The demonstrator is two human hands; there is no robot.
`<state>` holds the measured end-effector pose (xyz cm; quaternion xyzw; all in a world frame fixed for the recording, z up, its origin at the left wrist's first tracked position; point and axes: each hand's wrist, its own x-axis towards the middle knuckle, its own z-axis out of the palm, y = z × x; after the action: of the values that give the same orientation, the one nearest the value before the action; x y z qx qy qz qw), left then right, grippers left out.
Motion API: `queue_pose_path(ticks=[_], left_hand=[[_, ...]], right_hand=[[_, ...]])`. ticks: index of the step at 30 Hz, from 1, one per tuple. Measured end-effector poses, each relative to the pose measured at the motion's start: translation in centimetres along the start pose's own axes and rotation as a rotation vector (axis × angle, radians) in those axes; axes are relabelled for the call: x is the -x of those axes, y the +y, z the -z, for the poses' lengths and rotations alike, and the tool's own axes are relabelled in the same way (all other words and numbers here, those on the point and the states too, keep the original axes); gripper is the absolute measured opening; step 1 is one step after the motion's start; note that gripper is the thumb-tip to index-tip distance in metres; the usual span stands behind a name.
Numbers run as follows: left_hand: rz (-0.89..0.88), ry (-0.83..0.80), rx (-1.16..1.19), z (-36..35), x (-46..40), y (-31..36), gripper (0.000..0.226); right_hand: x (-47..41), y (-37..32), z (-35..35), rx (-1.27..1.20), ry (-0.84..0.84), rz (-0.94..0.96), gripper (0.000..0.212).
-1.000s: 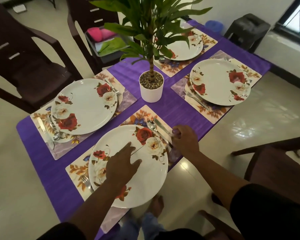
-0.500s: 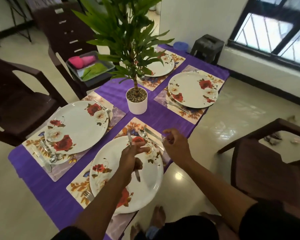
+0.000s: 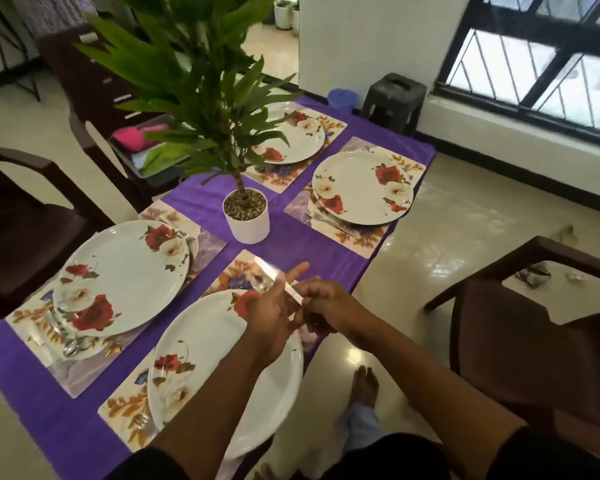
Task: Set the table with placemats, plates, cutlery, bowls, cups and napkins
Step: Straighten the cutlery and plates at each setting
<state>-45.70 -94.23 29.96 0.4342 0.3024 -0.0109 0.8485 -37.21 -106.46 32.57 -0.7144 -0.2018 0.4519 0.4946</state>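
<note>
While a blurred silver knife [image 3: 278,284] is pinched between both hands [image 3: 293,306] just above the white rose-print plate [image 3: 219,368], it could easily be fumbled mid-swap and dropped clattering onto the plate underneath.

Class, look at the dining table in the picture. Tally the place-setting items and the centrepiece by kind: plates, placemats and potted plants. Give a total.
Floral plates: 4
Floral placemats: 4
Potted plants: 1
Total: 9
</note>
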Motion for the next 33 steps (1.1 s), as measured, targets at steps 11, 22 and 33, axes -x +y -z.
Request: queue_pose_path(ticks=[11, 22, 33], left_hand=[[-0.14, 0.344, -0.045, -11.9, -13.4, 0.8, 0.024], [-0.186, 0.574, -0.049, -22.4, -23.4, 4.9, 0.023], [0.278, 0.172, 0.446, -26.7, -31.4, 5.1, 0.021]], right_hand=[[-6.3, 1.7, 18.8, -0.409, -0.03, -0.097, 0.033], [-10.2, 1.2, 35.3, -0.317, -0.148, -0.171, 0.016], [-15.7, -1.6, 46.2, -0.469, -0.03, 0.069, 0.029]])
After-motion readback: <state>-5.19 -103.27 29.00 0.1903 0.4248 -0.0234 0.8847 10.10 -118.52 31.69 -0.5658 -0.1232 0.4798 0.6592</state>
